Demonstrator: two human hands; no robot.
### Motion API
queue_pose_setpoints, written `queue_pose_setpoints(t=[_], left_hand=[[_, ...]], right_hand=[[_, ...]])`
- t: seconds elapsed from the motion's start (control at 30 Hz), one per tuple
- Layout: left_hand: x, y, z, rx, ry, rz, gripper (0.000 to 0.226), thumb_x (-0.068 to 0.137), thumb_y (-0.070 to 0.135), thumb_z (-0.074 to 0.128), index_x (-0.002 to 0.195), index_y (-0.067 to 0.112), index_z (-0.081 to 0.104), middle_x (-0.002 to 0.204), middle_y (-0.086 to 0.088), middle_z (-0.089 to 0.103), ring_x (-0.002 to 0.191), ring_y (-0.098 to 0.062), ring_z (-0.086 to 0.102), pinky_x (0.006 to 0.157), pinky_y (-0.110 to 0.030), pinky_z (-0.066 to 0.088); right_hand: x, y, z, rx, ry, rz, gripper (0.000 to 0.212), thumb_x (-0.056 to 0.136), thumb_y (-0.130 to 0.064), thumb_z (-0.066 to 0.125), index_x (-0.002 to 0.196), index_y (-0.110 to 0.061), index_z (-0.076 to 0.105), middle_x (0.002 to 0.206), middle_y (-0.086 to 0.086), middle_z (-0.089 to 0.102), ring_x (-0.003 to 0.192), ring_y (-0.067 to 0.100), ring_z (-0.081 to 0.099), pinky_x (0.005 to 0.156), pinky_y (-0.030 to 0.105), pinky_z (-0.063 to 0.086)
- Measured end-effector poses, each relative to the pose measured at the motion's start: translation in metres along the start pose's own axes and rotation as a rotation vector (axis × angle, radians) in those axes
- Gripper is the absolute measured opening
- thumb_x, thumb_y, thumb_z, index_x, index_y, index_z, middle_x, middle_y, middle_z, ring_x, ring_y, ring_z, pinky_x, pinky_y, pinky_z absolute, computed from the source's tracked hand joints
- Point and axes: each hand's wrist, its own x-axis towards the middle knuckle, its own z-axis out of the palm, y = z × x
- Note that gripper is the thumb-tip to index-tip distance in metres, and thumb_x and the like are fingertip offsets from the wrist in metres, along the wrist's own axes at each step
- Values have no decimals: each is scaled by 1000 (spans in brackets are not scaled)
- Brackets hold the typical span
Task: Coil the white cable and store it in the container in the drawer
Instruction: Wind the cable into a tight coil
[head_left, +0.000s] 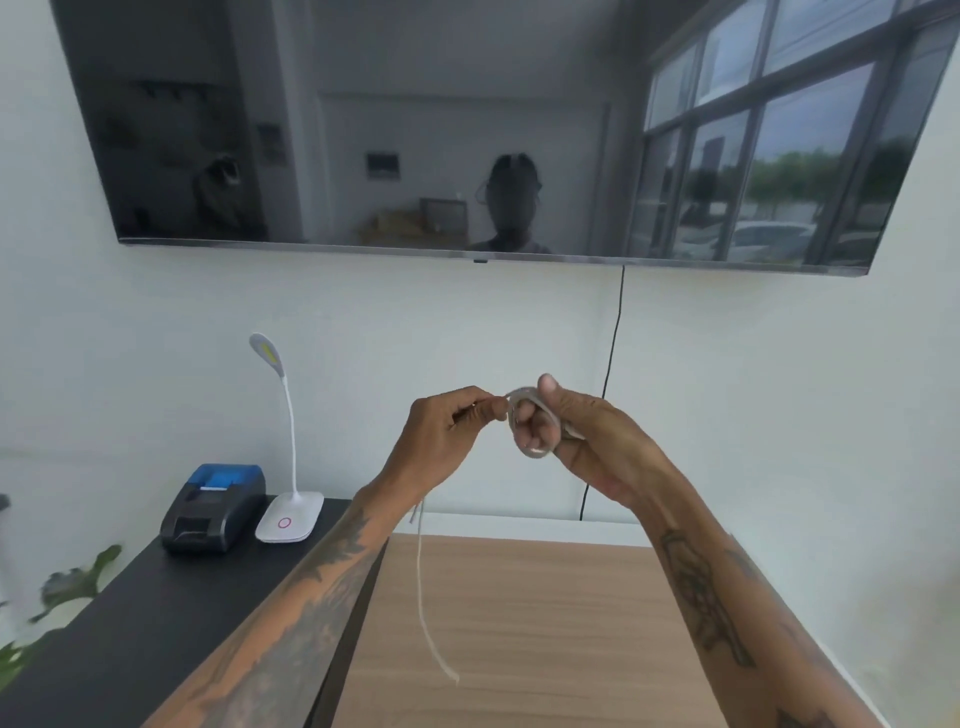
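Note:
The white cable (422, 587) is partly wound into small loops around the fingers of my right hand (566, 431), held up in front of the wall. My left hand (449, 431) pinches the cable just left of those loops. A loose tail hangs from under my left wrist and drops toward the wooden top (519, 623), its end near the middle. No drawer or container is in view.
A black surface (130, 623) lies to the left, carrying a black and blue small printer (213, 506) and a white desk lamp (288, 514). A large dark TV (467, 130) hangs on the wall above, with a black cord (608, 384) running down. Plant leaves (67, 587) show at far left.

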Motion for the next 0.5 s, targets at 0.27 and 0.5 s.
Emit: queue_pose_setpoints(t=[0.27,0.5], left_hand=[[-6,0,20,88,-201,-77,18,98,36,60,88,26,72,56,3,60,50,-9,47,52,-16,38],[1,-4,-3,243,-218,-47,10,92,38,66,85,33,71,61,9,70,61,-29,63,61,-45,54]], right_hand=[[14,5,8,13,337,-311,27,105,-17,46,106,-10,71,130,8,69,135,10,52,111,25,37],[13,11,-11,-1198,254,-16,29,104,-20,42,84,-9,60,80,2,79,79,28,67,69,41,54]])
